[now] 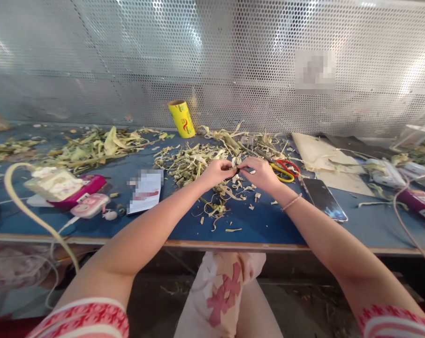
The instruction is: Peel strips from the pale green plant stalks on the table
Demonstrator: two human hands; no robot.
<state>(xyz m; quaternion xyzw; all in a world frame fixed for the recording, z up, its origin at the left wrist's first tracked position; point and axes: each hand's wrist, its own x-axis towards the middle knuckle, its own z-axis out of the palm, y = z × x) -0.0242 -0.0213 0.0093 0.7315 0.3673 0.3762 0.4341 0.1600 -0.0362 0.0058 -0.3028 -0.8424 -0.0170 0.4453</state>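
My left hand [216,174] and my right hand [259,172] meet over the blue table, fingertips nearly touching. Both are closed in a pinch around a small dark piece [236,172], mostly hidden by the fingers; its kind is unclear. Beneath and behind them spreads a heap of dry, pale green-yellow plant scraps [186,165], with loose bits scattered toward me. Just right of my right hand lie scissors with red and yellow handles [285,177], their blades partly covered by scraps.
A yellow cardboard tube [182,119] stands tilted by the perforated metal panel [233,61]. Phones lie left [146,191] and right [324,199]. Another leafy heap [93,148], a magenta-based device [75,190] with a thick cable [36,211], and brown cardboard sheets [334,166] flank the work area.
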